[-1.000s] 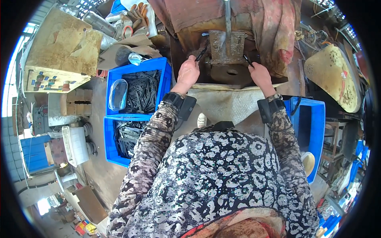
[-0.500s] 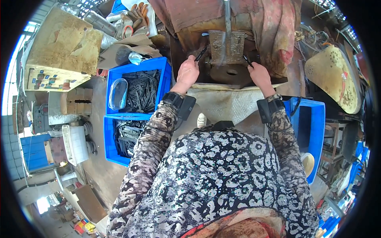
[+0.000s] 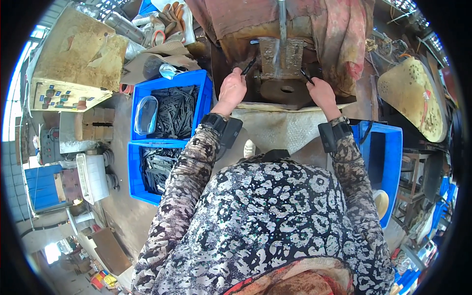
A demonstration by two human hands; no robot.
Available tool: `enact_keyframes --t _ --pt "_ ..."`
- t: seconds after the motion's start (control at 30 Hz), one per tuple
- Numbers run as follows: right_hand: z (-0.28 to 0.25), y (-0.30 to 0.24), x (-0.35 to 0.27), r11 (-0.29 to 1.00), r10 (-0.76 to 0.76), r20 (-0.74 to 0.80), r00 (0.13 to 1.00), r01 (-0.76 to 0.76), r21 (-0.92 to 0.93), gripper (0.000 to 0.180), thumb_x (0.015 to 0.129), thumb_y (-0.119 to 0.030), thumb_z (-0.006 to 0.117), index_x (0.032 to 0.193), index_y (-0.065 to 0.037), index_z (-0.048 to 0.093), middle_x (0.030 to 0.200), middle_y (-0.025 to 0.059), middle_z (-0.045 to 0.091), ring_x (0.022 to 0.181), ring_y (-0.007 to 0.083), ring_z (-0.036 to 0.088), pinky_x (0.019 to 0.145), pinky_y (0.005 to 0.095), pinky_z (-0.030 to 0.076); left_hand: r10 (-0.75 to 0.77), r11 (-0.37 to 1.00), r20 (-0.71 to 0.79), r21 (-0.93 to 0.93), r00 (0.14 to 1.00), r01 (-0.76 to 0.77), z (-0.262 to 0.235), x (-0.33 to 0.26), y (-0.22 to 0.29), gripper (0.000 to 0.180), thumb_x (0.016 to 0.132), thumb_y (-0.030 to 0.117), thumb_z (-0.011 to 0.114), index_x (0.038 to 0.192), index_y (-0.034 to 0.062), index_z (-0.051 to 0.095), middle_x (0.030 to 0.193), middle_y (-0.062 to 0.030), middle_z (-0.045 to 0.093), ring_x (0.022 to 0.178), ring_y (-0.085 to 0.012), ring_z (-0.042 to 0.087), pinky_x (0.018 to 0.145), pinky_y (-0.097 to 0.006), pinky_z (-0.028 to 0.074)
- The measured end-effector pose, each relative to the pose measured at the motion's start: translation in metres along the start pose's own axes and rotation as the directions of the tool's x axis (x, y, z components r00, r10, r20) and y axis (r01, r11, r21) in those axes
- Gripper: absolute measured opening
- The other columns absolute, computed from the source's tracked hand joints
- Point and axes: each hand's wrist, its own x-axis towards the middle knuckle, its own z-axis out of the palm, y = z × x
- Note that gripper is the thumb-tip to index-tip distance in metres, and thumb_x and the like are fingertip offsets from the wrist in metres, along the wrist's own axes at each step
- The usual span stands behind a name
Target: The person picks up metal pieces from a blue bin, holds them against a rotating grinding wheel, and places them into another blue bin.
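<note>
Little is changing between the earlier views and this one: both hands are staying at the press, in nearly the same places, and the parts they hold are shifting only slightly. The left hand (image 3: 232, 90) is remaining closed around a dark metal strip (image 3: 248, 66), whose free end is angling up toward the left side of the rusty press block (image 3: 281, 58). The right hand (image 3: 321, 93) is likewise staying clamped on a second thin dark tool (image 3: 307, 75), its tip pointing at the right side of the same block. The hands are well apart, one on each side of the round base plate (image 3: 285, 90) with its centre hole.

Judging from this, the work is holding in a positioning step: the strip is being kept at the block rather than released, and neither hand is going back for fresh stock. The vertical rod (image 3: 282, 19) above the block is showing no clear movement.

To the person's left, two blue bins (image 3: 203, 83) are sitting side by side, both filled with dark metal strips (image 3: 176, 112); a clear plastic container (image 3: 146, 114) is resting in the upper bin. Another blue bin (image 3: 391, 162) is standing at the person's right. A reddish cloth (image 3: 339, 34) is hanging over the machine frame, and work gloves (image 3: 164, 22) are lying behind the bins
</note>
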Motion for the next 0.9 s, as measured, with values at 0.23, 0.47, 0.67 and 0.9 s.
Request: enact_keyframes --t 0.23,0.47,0.67,0.9 --pt "-0.023 0.002 0.015 0.991 0.091 -0.122 0.988 -0.078 0.104 0.035 0.088 -0.036 0.053 0.095 -0.003 0.061 0.093 0.0222 0.064 0.093 0.0413 0.059 0.079 0.0489 0.047 -0.01 1.0 -0.025 -0.021 1.0 0.009 -0.001 -0.001 0.004 0.016 0.089 0.013 0.051 0.099 0.0002 0.053 0.088 -0.0264 0.062 0.09 -0.0432 0.058 0.078 -0.05 0.045" --pt "-0.111 -0.054 0.073 0.977 -0.152 -0.501 0.852 0.205 0.053 0.047 0.086 -0.049 0.056 0.093 -0.003 0.063 0.081 0.0217 0.064 0.085 0.0406 0.061 0.074 0.0445 0.047 0.04 0.999 -0.097 -0.01 0.994 -0.041 0.004 -0.002 -0.001 0.014 0.089 0.013 0.052 0.097 0.0013 0.052 0.083 -0.025 0.062 0.084 -0.0428 0.059 0.075 -0.051 0.046" --pt "-0.135 -0.116 0.106 0.957 -0.239 -0.525 0.817 0.29 0.015 0.055 0.087 -0.056 0.051 0.108 -0.007 0.063 0.093 0.02 0.066 0.094 0.0379 0.062 0.08 0.0434 0.047 -0.009 0.999 -0.067 -0.041 0.998 0.006 0.002 -0.006 0.01 0.014 0.089 0.013 0.052 0.098 0.002 0.052 0.082 -0.0257 0.061 0.083 -0.0431 0.059 0.074 -0.051 0.046" --pt "-0.129 -0.147 0.115 0.951 -0.309 -0.48 0.821 0.275 -0.14 0.054 0.089 -0.057 0.045 0.117 -0.014 0.061 0.1 0.0187 0.066 0.099 0.0363 0.061 0.083 0.045 0.048 0.014 0.999 -0.076 -0.045 0.997 -0.018 0.001 -0.012 0.017 0.013 0.088 0.013 0.052 0.098 0.0037 0.052 0.08 -0.0245 0.061 0.081 -0.0432 0.059 0.072 -0.052 0.046"
